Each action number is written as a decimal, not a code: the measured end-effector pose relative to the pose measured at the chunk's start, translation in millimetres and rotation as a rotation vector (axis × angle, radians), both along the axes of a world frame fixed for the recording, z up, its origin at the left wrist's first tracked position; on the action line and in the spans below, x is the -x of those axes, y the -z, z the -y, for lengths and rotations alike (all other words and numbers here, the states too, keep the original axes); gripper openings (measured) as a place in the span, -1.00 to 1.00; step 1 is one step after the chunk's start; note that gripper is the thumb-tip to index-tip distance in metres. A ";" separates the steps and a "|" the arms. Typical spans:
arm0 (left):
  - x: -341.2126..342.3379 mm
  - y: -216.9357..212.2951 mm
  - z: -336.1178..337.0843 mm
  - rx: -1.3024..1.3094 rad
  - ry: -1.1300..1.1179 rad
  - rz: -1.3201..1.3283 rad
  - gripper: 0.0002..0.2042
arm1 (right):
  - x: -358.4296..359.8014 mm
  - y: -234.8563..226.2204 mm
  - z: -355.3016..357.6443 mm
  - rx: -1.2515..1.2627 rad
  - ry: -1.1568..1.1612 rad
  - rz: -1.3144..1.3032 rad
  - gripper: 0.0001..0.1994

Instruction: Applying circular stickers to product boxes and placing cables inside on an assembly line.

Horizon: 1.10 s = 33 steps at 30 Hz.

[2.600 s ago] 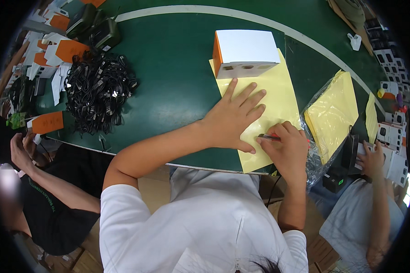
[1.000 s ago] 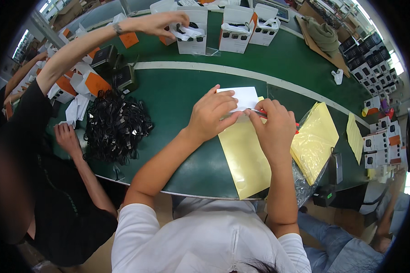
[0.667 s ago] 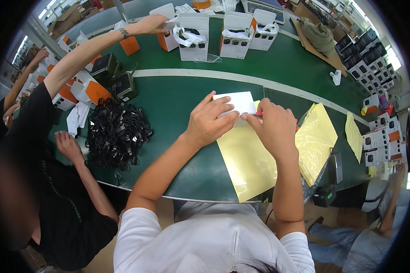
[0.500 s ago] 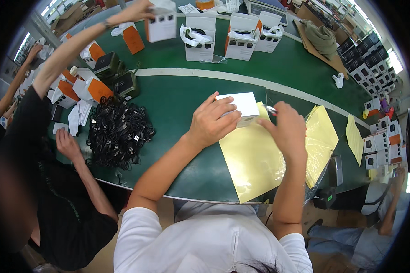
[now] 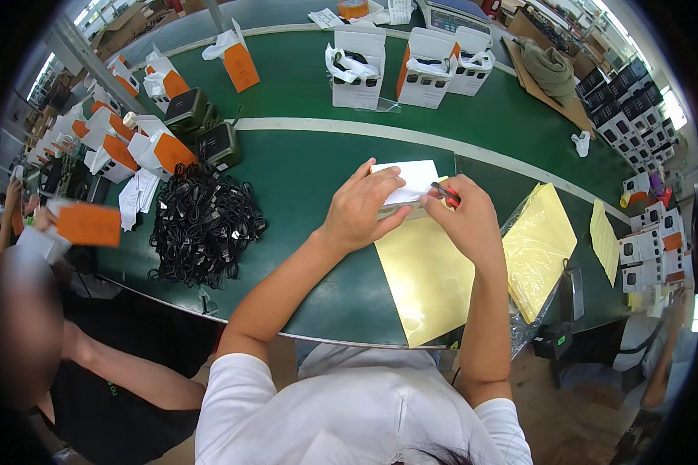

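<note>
My left hand point(image 5: 359, 205) is closed on a small white box point(image 5: 416, 177) and steadies it on the table in front of me. Between the fingers and thumb of my right hand point(image 5: 473, 225) is a small red-handled tool point(image 5: 447, 195) with a dark metal tip. That tip is at the right edge of the box's white top; whether it touches is too small to tell. The exact kind of tool is partly hidden by my fingers. Under the box and my right forearm lies a glossy yellow sheet point(image 5: 423, 287).
A heap of black cables point(image 5: 202, 225) lies left, near open orange-and-white boxes point(image 5: 159, 151). More open boxes point(image 5: 358, 70) stand at the back. Yellow sheets in clear plastic point(image 5: 541, 248) lie right. At far left, a co-worker holds an orange-and-white box point(image 5: 89, 224).
My right hand has moved left, bringing the red-handled tool to the box's edge. The co-worker's arm has withdrawn from the back of the table with a box.
</note>
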State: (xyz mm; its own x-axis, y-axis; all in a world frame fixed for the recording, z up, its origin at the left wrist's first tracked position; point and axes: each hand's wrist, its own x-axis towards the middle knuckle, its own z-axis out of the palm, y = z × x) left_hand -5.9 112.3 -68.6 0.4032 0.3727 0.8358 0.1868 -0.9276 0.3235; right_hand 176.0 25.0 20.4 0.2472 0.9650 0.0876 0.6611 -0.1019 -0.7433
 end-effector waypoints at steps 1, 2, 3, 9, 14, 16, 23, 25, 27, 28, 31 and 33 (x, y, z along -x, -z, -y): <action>0.5 0.4 -0.2 0.001 -0.002 -0.001 -0.48 | 3.1 -6.5 -1.5 0.050 -0.007 0.039 -0.69; 1.0 0.6 -0.6 -0.001 -0.001 0.001 -0.49 | 5.1 -9.8 -3.4 0.099 -0.015 0.078 -0.69; 0.8 0.8 -0.7 -0.003 0.005 0.005 -0.49 | 4.8 -8.7 -5.1 0.100 -0.014 0.079 -0.69; 0.7 1.3 -1.0 0.022 0.009 0.018 -0.48 | 2.7 8.1 -8.3 0.041 -0.068 -0.055 -0.79; 2.0 0.5 -0.1 0.061 0.008 0.011 -0.48 | -3.5 31.8 -6.8 -0.346 -0.196 0.020 -0.90; 4.1 -0.2 0.6 0.089 0.006 0.001 -0.47 | -3.1 37.6 -6.6 -0.375 -0.207 -0.019 -0.89; 8.1 -22.6 7.7 0.233 0.044 -0.033 -0.53 | -6.6 49.4 -6.8 -0.506 -0.252 -0.059 -0.92; 11.9 -29.2 7.0 0.290 0.068 -0.036 -0.59 | -7.0 48.7 -7.2 -0.539 -0.269 -0.130 -0.91; 18.3 -35.8 0.0 0.355 0.115 -0.123 -0.69 | -8.2 46.5 -7.9 -0.570 -0.283 -0.202 -0.90; 19.5 -42.1 -3.0 0.355 0.116 -0.124 -0.69 | -10.1 43.9 -9.8 -0.522 -0.270 -0.185 -0.86; 18.3 -64.6 -15.4 0.415 0.140 -0.367 -0.79 | -11.9 39.6 -8.7 -0.394 -0.202 -0.205 -0.76; 15.4 -75.5 -24.1 0.294 0.200 -0.538 -0.84 | -12.2 36.0 -6.4 -0.315 -0.149 -0.243 -0.70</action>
